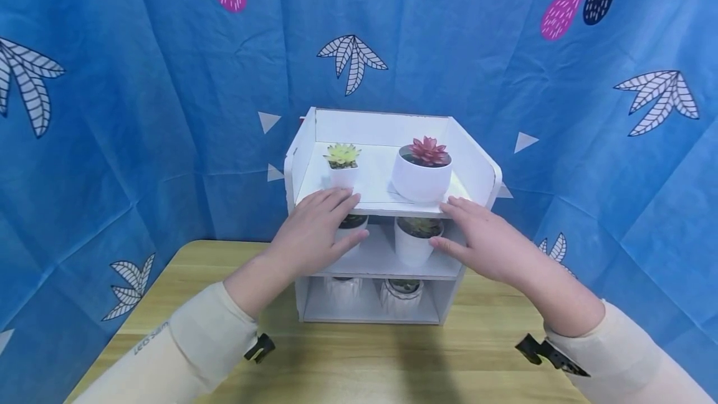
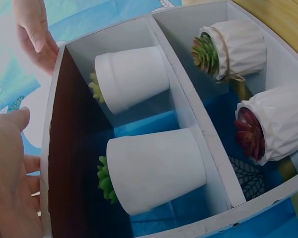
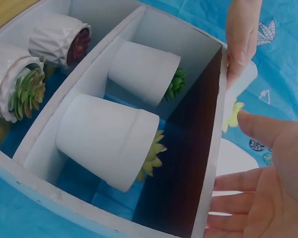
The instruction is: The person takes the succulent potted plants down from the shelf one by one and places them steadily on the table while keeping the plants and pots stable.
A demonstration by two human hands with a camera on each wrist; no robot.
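A white three-tier shelf [image 1: 377, 161] stands before me. My left hand [image 1: 314, 229] rests at the front edge of its top board, fingers extended beside a small white pot with a yellow-green succulent [image 1: 343, 173]. On the right, my right hand [image 1: 493, 245] has its fingertips at the same board, close to a round white pot with a red succulent [image 1: 421, 181]. Both thumbs point inward below the board edge. The middle tier holds two smooth white pots, the right one [image 1: 414, 247] plain to see and the left one [image 2: 156, 171] partly hidden by my left hand in the head view.
Two ribbed white pots sit on the bottom tier, one with twine [image 2: 243, 49] and one with a red succulent [image 2: 283, 126]. A wooden table [image 1: 359, 360] carries the shelf. Patterned blue cloth [image 1: 224, 111] hangs behind and at both sides.
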